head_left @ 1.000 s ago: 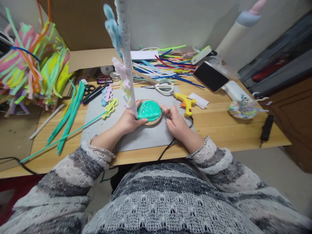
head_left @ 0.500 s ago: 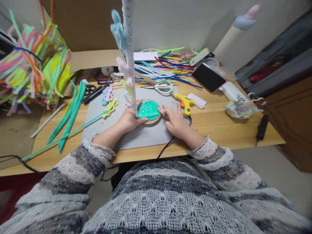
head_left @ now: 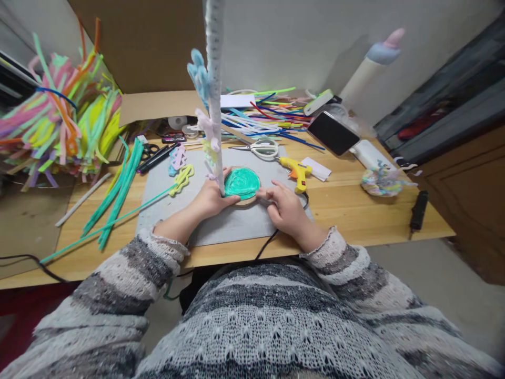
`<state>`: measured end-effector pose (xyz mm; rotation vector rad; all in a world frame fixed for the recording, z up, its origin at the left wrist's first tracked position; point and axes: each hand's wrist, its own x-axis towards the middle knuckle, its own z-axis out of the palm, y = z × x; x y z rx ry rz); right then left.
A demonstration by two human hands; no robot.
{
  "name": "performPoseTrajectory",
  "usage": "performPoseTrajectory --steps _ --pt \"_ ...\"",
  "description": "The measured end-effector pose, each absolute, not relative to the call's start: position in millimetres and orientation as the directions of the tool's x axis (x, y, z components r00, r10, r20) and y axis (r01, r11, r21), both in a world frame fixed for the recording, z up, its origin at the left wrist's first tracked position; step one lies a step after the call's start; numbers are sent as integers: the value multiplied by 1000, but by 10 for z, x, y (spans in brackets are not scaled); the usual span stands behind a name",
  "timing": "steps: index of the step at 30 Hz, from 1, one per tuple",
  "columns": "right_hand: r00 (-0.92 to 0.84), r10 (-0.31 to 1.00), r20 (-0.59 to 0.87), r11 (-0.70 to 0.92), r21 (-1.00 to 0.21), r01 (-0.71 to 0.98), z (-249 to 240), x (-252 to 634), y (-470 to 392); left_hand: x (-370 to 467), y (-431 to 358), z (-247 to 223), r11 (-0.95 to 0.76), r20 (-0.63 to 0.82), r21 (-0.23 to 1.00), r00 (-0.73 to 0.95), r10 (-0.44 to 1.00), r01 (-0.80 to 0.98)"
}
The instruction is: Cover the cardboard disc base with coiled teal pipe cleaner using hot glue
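Right hand [head_left: 289,209]: finger lowered, grip loose | left hand [head_left: 211,200]: grip holding green-topped disc [head_left: 242,182]

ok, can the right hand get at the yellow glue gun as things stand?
Likely yes. The yellow glue gun lies just beyond the right hand, with nothing seen between them; that hand appears to grip nothing, only reaching the edge of the green-topped round base.
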<state>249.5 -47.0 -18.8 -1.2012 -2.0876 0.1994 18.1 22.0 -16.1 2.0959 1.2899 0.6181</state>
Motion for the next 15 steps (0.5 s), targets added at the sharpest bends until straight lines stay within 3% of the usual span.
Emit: performPoseTrajectory --steps 5,11,15 --pt "-73 907 414 293 -499 816 -196 2520 -432 176 228 -175 -364 94 691 421 902 625" --pt "-363 840 403 503 -328 800 -195 2473 -307 175 231 -196 -371 110 716 429 896 592" --pt "-357 842 404 486 -284 826 -223 2463 -284 175 229 -198 -385 122 708 434 893 592"
